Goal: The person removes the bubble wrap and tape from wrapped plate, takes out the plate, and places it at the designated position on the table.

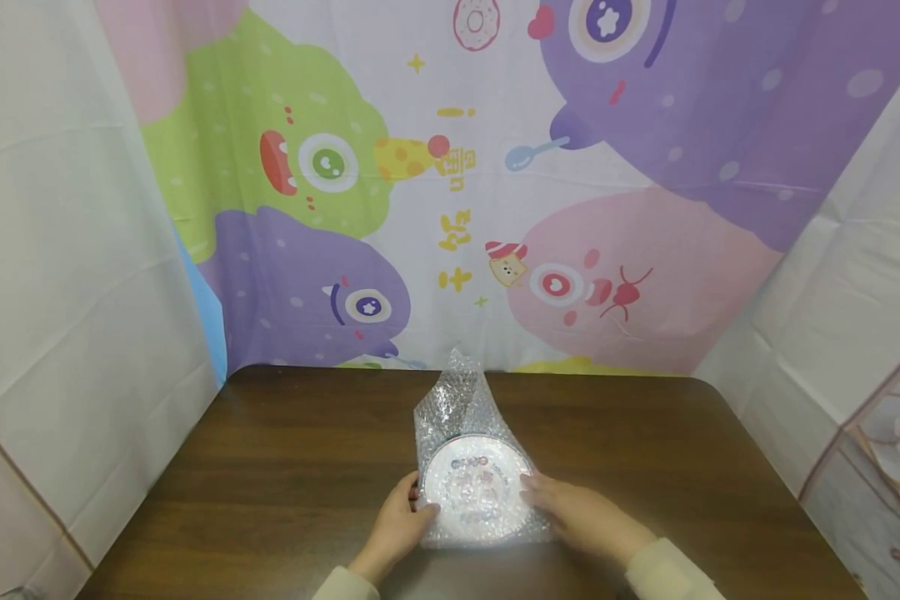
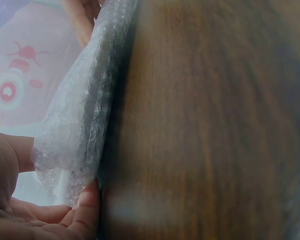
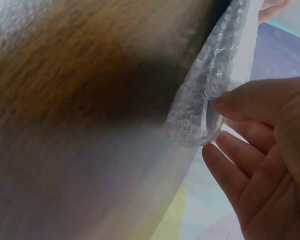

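Observation:
A round white plate (image 1: 480,492) with a dark rim and a printed pattern lies inside clear bubble wrap (image 1: 457,408), near the table's front edge. The wrap's loose end stretches away toward the back. My left hand (image 1: 401,521) grips the plate's left edge, thumb on top. In the left wrist view, fingers of that hand (image 2: 55,215) curl under the wrapped edge. On the opposite side my right hand (image 1: 585,512) holds the right edge. Its thumb and fingers (image 3: 235,170) close about the bubble wrap (image 3: 205,105) in the right wrist view. The wrap blurs the plate's print.
The dark brown wooden table (image 1: 285,450) extends around the package. Behind it hangs a cloth with cartoon monsters (image 1: 450,208). Pale cloth (image 1: 67,250) hangs at the left, and more (image 1: 817,333) hangs at the right.

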`<state>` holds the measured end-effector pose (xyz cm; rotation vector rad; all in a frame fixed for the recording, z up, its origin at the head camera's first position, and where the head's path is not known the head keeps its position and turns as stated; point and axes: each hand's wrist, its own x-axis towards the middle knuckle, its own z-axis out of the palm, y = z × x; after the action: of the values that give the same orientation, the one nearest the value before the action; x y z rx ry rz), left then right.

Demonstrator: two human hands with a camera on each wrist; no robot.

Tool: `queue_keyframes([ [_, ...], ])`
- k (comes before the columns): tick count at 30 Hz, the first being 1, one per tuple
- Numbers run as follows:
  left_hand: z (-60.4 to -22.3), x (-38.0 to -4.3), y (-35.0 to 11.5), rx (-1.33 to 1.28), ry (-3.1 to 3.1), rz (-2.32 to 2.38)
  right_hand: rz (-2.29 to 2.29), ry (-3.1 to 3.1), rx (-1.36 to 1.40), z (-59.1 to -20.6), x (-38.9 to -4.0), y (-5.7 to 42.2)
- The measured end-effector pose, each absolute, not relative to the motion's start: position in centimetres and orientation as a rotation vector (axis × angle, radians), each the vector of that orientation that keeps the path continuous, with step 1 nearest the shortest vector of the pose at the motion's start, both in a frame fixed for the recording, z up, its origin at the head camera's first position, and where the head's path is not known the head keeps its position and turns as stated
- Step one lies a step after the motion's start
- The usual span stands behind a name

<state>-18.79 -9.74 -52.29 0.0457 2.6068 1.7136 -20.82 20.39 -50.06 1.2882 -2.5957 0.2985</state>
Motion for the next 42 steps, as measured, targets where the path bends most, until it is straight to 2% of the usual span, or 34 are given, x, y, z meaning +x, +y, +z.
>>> queue_keyframes([
  [6,-52.5,-19.0,-9.8,0.037,2.613,1.697,0.270,-2.461,1.249,-50.6,-21.1,20.1],
  [20,-52.6,-18.9,-9.8,0.039,2.612,1.703,0.236,-2.587,1.067,-50.9,-21.3,19.7],
  [42,-52.5,-18.9,-9.8,0.003,2.603,1.687,0.860,-2.684,0.480,-50.8,-22.2,20.3],
])
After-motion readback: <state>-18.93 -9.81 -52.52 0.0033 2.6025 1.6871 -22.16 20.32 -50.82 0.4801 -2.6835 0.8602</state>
